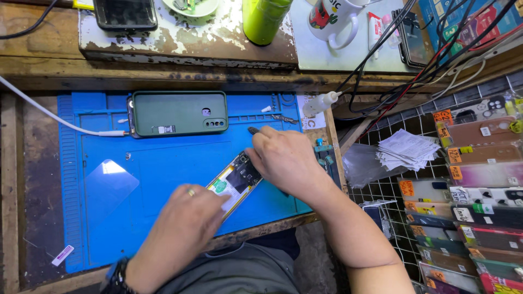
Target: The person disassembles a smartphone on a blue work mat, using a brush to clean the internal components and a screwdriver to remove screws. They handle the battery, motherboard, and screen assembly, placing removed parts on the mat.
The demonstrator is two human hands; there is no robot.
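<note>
An opened phone with its back off, showing circuit board and battery, lies tilted on the blue work mat. My left hand, a ring on one finger, presses down on the phone's lower end. My right hand rests over its upper end and grips a thin dark tool whose tip pokes out past the fingers. A green phone back cover lies flat at the mat's far edge.
A clear screen protector lies on the mat's left. A white cable runs to the green cover. A small white squeeze bottle, green bottle, mug and dark phone sit behind. Phone cases hang at right.
</note>
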